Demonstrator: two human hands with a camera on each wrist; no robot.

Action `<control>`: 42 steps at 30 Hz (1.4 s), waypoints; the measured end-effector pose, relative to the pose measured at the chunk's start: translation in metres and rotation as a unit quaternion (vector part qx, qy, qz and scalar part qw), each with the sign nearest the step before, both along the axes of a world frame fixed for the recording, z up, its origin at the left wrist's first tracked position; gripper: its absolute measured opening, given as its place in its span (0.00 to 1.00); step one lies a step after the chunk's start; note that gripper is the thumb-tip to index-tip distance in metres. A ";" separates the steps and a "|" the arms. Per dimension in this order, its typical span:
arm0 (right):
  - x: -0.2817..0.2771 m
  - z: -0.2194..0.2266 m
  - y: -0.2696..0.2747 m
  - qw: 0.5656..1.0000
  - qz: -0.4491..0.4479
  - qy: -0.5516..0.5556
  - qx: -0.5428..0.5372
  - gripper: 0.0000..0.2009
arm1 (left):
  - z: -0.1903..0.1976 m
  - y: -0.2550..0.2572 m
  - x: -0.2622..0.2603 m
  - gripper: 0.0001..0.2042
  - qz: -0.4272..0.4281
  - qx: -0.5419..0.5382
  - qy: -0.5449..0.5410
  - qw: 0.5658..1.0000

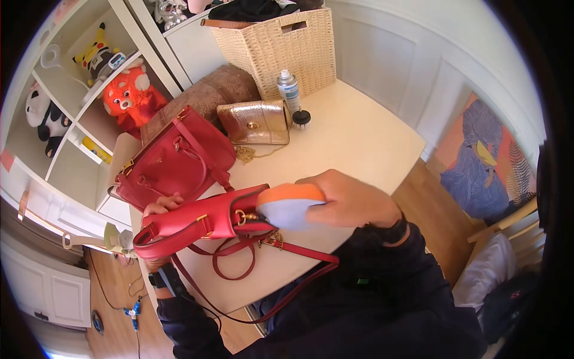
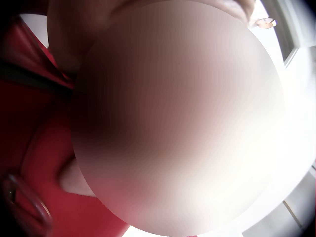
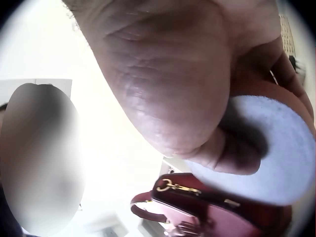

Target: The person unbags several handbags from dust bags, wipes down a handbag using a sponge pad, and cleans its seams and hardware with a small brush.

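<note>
My left hand (image 1: pixel 162 205) grips a small red handbag (image 1: pixel 191 223) at its left end, fingers over the far side and the wrist below its handle. The bag lies tipped on its side over the table. With my right hand (image 1: pixel 356 200) I hold a round pad (image 1: pixel 290 212), orange on the back and pale blue-grey on its soft face. The pad overlaps the bag's right end beside a gold clasp. In the right wrist view, my thumb presses on the pale face of the pad (image 3: pixel 281 153). Red leather (image 2: pixel 44 148) fills the left of the left wrist view.
A loose red strap (image 1: pixel 299 250) trails over the table's (image 1: pixel 353 137) near edge. Behind stand a larger red handbag (image 1: pixel 173 158), a gold purse (image 1: pixel 257 122), a brown patterned bag (image 1: pixel 206 93), a spray can (image 1: pixel 288 90), a small black-topped item (image 1: pixel 301 118) and a woven basket (image 1: pixel 281 51).
</note>
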State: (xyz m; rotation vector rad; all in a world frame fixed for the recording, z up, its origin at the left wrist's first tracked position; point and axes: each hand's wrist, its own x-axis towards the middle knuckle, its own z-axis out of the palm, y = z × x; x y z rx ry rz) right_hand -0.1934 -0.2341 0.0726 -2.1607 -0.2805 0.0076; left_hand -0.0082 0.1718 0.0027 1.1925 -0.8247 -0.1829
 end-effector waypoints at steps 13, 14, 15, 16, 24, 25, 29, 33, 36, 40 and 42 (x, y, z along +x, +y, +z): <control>0.000 -0.007 0.004 0.999 0.015 -0.033 0.002 0.18 | -0.006 0.004 0.008 0.25 -0.060 -0.032 -0.046 0.997; -0.002 -0.009 0.011 0.995 0.030 -0.091 -0.015 0.17 | -0.006 0.005 0.008 0.25 -0.056 -0.028 -0.051 0.997; -0.005 -0.005 0.017 0.993 0.045 -0.097 0.041 0.17 | -0.007 0.005 0.008 0.25 -0.055 -0.029 -0.050 0.997; -0.005 -0.007 0.023 0.994 0.046 -0.095 0.040 0.17 | -0.009 0.005 0.008 0.25 -0.052 -0.035 -0.040 0.997; 0.000 -0.017 0.035 0.993 0.043 -0.080 -0.070 0.18 | -0.009 0.006 0.011 0.28 -0.035 -0.019 -0.038 0.999; -0.001 -0.013 0.038 0.994 0.043 -0.078 -0.069 0.18 | -0.005 0.006 0.007 0.27 -0.031 -0.007 -0.023 0.999; -0.001 -0.018 0.043 0.983 0.051 -0.172 -0.038 0.18 | -0.006 -0.001 0.000 0.28 -0.023 -0.037 0.002 0.999; 0.003 -0.028 0.047 0.984 0.028 -0.170 -0.044 0.18 | -0.007 0.001 0.007 0.28 -0.036 -0.021 -0.004 0.999; -0.001 -0.022 0.049 0.984 0.009 -0.113 -0.140 0.13 | -0.009 0.001 0.008 0.28 -0.031 -0.026 -0.005 0.999; -0.005 -0.008 0.056 0.984 0.014 -0.115 -0.135 0.12 | -0.005 0.003 0.010 0.30 -0.043 -0.010 -0.007 0.999; 0.000 -0.020 0.060 0.969 0.007 -0.247 0.008 0.13 | -0.006 0.004 0.009 0.31 -0.047 0.009 -0.009 0.999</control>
